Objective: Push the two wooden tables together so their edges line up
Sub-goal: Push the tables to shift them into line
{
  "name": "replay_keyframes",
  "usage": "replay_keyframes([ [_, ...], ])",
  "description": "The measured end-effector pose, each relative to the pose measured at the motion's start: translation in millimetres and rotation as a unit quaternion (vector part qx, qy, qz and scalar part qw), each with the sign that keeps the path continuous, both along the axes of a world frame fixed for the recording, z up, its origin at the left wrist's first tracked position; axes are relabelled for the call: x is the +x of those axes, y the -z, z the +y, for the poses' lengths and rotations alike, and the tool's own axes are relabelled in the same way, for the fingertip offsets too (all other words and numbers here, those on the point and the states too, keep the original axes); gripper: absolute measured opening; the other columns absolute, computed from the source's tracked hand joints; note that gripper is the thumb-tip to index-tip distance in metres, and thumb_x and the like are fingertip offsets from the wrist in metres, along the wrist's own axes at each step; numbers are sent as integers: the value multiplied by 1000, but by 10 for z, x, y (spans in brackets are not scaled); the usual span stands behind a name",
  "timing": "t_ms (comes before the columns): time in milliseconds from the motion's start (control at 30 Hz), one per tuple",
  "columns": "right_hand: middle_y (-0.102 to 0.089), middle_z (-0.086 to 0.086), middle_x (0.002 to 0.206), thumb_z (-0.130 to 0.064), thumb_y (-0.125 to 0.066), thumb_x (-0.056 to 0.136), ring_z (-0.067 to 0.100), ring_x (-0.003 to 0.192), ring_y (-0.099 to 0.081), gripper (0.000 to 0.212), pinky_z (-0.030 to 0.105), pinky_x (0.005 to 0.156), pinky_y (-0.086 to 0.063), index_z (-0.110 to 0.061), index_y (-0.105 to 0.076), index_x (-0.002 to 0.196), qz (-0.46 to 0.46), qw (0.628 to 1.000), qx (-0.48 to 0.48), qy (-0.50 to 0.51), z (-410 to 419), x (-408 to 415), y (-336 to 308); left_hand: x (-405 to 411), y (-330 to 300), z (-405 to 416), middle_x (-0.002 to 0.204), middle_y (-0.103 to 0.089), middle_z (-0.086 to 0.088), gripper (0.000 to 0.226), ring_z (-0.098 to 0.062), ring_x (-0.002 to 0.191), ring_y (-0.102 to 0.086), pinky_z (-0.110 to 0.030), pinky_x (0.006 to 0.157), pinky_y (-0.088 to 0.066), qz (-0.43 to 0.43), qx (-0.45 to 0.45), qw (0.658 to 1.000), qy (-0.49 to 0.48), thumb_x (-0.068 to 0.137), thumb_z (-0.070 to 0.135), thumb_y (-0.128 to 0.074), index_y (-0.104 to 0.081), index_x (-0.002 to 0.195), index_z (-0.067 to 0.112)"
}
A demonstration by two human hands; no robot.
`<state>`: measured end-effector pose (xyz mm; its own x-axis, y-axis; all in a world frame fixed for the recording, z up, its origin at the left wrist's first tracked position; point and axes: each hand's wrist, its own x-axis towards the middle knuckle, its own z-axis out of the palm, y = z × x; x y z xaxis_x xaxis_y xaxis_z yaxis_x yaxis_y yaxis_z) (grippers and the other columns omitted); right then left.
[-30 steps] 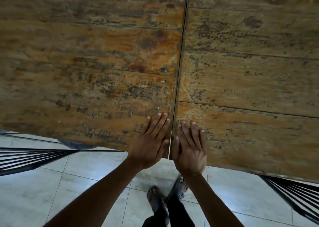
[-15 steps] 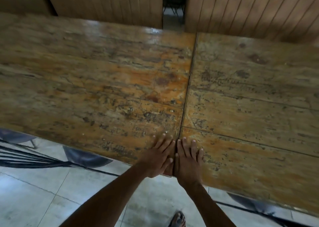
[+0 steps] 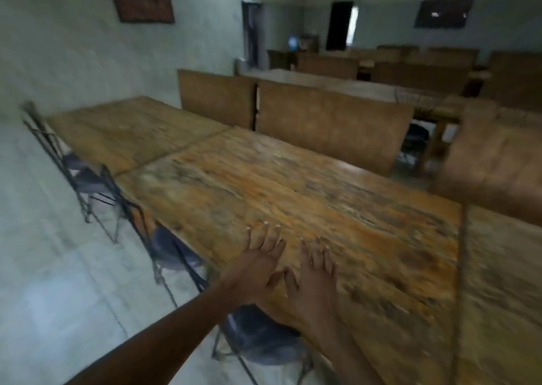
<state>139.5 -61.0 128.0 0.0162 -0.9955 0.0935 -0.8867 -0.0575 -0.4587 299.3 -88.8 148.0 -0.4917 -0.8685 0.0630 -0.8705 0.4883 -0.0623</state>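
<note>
The fingers of the left hand (image 3: 258, 263) and the right hand (image 3: 313, 279) are spread flat and open on the wooden table (image 3: 293, 197), gripping nothing, much as they were half a second ago. They are no longer set astride the seam, however: both palms now rest on one tabletop near its front edge, and the seam (image 3: 460, 267) with the second table (image 3: 504, 282) is seen well to the right, the two edges touching. The view has been raised and turned left (heavy blur is present), so another table (image 3: 126, 129) at the far left, folding chairs (image 3: 88, 179) along the near side, and a wall (image 3: 73, 47) are now shown.
</note>
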Motion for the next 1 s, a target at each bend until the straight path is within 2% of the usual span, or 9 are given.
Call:
replay_keyframes([
  [167, 6, 1, 170, -49, -40, 100, 29, 156, -3, 66, 52, 125, -11, -31, -14, 157, -33, 997, -48, -59, -308, 1583, -596, 1612, -552, -155, 171, 5, -13, 71, -37, 156, 13, -64, 124, 1, 26, -65, 996, -56, 103, 54, -23, -9, 160, 14],
  [300, 2, 3, 170, -48, -42, 99, 29, 155, -7, 66, 53, 124, -15, -29, -16, 157, -32, 992, -64, -108, -468, 2710, -867, 2797, -847, -138, 171, 7, -11, 70, -36, 155, 17, -63, 123, 3, 34, -65, 990, -120, 103, 47, -36, -10, 160, 16],
  [433, -2, 6, 169, -47, -44, 100, 30, 155, -5, 66, 54, 125, -14, -26, -18, 156, -29, 985, -58, -161, -747, 3684, -989, 3784, -977, -254, 171, 9, -11, 69, -34, 156, 15, -63, 124, 1, 55, -73, 982, -165, 105, 44, -37, -10, 160, 14],
  [667, -10, 7, 169, -46, -46, 98, 30, 155, -12, 66, 49, 124, -19, -23, -23, 155, -32, 982, -62, -174, -1672, 4807, -819, 5041, -768, -875, 171, 5, -11, 65, -34, 156, 14, -60, 126, 2, 66, -75, 976, -195, 106, 40, -36, -12, 160, 14],
  [800, -18, 9, 167, -42, -48, 98, 31, 152, -18, 62, 46, 121, -22, -20, -28, 153, -49, 981, -50, -179, -2496, 5679, -524, 5932, -544, -1571, 171, 7, -9, 64, -31, 155, 17, -56, 124, 6, 51, -57, 977, -200, 107, 42, -34, -11, 160, 17],
  [1000, -23, 13, 165, -39, -48, 99, 31, 150, -24, 62, 45, 121, -27, -14, -28, 152, -82, 980, 13, -179, -3833, 7109, -365, 7204, -493, -2793, 170, 11, -9, 66, -28, 150, 23, -58, 127, 0, 23, 3, 979, -202, 106, 42, -36, -5, 160, 18],
])
